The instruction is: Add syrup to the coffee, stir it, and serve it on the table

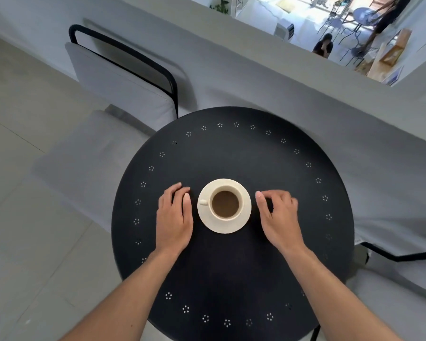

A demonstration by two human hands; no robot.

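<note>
A cream cup of light brown coffee (225,204) stands on a cream saucer (244,217) near the middle of a round black table (231,271). The cup's handle points left. My left hand (174,219) lies on the table just left of the saucer, fingers curled and holding nothing, a small gap from the rim. My right hand (278,217) rests just right of the saucer, fingers bent and apart, also holding nothing and not touching the saucer. No syrup or spoon is in view.
A grey cushioned chair with a black frame (123,77) stands at the table's far left. Another grey seat (389,242) sits to the right. A white low wall runs behind; beyond it a lower room shows a seated person (324,48) and furniture.
</note>
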